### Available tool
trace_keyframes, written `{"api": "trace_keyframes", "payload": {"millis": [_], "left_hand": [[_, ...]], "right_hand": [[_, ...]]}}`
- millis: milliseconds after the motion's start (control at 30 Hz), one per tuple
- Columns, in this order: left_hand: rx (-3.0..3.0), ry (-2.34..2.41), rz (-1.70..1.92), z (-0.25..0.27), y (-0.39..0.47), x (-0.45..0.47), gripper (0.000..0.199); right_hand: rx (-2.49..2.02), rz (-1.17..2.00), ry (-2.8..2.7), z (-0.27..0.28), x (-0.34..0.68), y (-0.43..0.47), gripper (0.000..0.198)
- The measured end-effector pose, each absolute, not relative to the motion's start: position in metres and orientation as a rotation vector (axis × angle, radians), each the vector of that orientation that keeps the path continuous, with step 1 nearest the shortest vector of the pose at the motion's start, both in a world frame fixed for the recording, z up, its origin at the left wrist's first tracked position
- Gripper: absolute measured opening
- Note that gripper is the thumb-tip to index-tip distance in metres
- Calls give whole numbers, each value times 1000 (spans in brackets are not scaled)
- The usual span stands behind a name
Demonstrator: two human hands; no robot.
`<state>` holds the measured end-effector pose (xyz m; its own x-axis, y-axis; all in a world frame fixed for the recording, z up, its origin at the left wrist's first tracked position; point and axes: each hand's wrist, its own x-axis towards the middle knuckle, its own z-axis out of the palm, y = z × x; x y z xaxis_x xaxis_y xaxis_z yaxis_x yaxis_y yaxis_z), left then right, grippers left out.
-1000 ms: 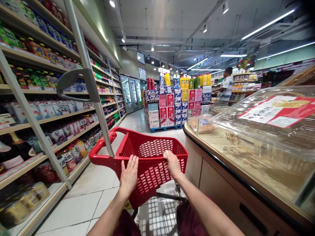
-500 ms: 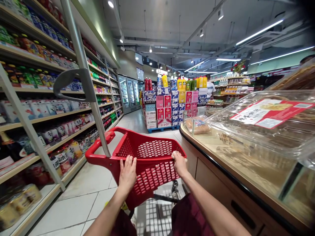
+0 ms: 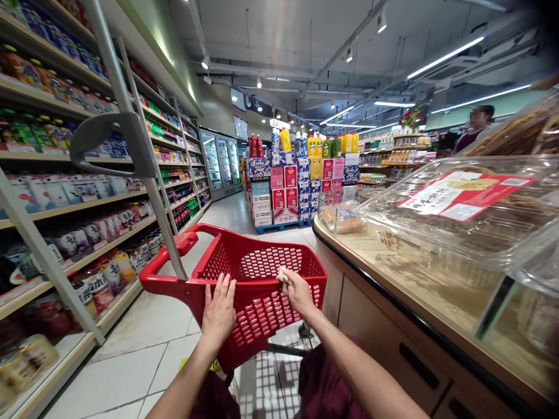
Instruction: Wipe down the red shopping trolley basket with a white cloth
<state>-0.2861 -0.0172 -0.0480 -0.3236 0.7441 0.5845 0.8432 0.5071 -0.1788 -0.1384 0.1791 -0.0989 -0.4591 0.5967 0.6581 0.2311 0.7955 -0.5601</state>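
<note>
A red plastic shopping cart (image 3: 257, 337) with a perforated basket stands side-on before me, its push handle (image 3: 151, 273) to the left. My left hand (image 3: 219, 308) lies against the near side wall, fingers stretched over the rim, gripping nothing. Pinched in the fingers of my right hand (image 3: 300, 295) is a crumpled white tissue (image 3: 283, 276), held at the near rim right of the middle. The bottom of the basket is hidden from this angle.
Drink shelves (image 3: 109, 267) with a grey pole and handle (image 3: 144, 154) run along the left. At right, a display counter (image 3: 384, 326) carries clear packs of baked food (image 3: 463, 201). Stacked drink cartons (image 3: 286, 195) stand ahead. Another person (image 3: 474, 128) is beyond the counter.
My right hand has slid left along the near rim with the tissue, away from the cart's right corner. The left hand stays on the side wall. The view has shifted slightly.
</note>
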Motion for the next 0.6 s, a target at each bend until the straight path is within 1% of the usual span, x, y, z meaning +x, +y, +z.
{"api": "trace_keyframes", "payload": {"millis": [133, 233, 367, 500, 600], "left_hand": [[-1329, -2118, -227, -48, -21, -287, 59], [-1324, -2122, -248, -48, -21, -284, 58], [-1303, -2148, -259, -46, -20, -280, 58], [-1305, -2148, -259, -46, -20, -282, 58], [-1310, -2143, -262, -47, -21, -284, 58]], "right_hand": [[-805, 497, -1950, -101, -111, 206, 44], [-815, 449, -1966, -113, -85, 223, 40], [-795, 359, -2005, -131, -91, 214, 43], [-854, 271, -2024, -136, -101, 212, 50], [-752, 341, -2103, -134, -81, 227, 40]]}}
